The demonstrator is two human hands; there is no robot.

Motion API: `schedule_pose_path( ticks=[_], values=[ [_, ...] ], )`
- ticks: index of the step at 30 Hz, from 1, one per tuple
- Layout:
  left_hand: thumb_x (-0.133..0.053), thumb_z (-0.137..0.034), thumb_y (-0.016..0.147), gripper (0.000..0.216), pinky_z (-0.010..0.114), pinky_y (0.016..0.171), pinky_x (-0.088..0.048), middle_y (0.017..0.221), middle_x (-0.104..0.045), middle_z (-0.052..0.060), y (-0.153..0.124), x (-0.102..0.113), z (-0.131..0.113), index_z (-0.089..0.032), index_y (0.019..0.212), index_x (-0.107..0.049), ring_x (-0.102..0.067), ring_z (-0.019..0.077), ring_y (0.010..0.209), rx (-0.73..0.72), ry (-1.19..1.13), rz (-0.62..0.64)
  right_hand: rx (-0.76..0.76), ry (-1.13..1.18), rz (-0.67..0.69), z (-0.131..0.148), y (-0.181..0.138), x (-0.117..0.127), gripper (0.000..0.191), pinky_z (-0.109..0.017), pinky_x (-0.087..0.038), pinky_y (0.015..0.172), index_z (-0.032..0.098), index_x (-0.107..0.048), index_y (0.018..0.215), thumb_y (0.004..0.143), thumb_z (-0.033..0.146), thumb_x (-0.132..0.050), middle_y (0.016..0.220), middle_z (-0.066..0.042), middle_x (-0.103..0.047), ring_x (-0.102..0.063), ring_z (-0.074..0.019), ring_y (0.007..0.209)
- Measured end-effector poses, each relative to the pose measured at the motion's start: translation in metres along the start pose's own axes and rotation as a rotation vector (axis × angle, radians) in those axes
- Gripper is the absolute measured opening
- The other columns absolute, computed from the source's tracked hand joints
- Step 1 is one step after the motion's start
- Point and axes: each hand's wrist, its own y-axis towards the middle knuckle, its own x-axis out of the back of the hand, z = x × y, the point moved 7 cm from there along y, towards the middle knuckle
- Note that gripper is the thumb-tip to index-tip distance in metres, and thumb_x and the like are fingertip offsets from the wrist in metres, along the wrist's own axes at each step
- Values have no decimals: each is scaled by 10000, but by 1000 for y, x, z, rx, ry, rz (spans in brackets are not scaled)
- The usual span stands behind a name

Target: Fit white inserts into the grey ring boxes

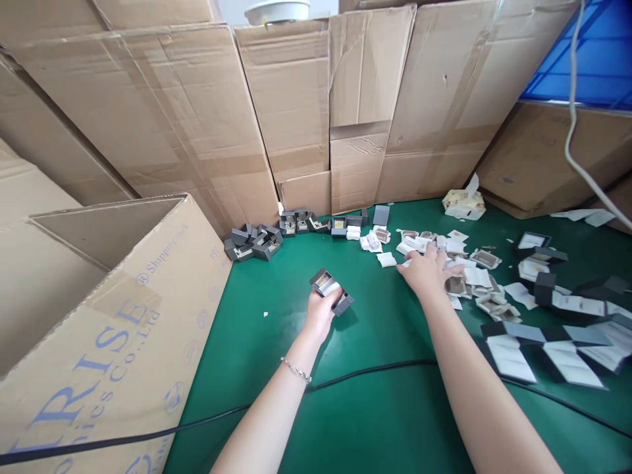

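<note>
My left hand holds a small open grey hinged box just above the green table. A pale insert shows inside the box. My right hand lies flat, fingers spread, on a scatter of small white and brown cards and pads on the right of the table. What is under its palm is hidden.
A pile of grey boxes lies by the cardboard wall at the back. A large printed carton stands at the left. Flat grey and white box parts cover the right side. A black cable crosses the table.
</note>
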Motion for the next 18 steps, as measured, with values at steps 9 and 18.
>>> schedule_pose_path(
  ticks=[9,18],
  values=[
    [-735,-187,592,367,310,797,-494,921,-674,55,4,0,2,-157,933,-604,-639,169,843,-37,14,57,-35,-93,17,-17,-4,-5,441,-678,-85,981,157,-603,1110,844,476,-457,1470,-161,-169,-146,-381,1318],
    [-592,-66,680,363,306,856,-484,977,-666,54,-3,7,0,-174,1025,-551,-631,156,903,11,-116,58,148,188,-90,5,-28,16,419,-536,-305,943,175,-603,1083,755,435,-576,1276,-139,-475,-408,-334,1163]
  ],
)
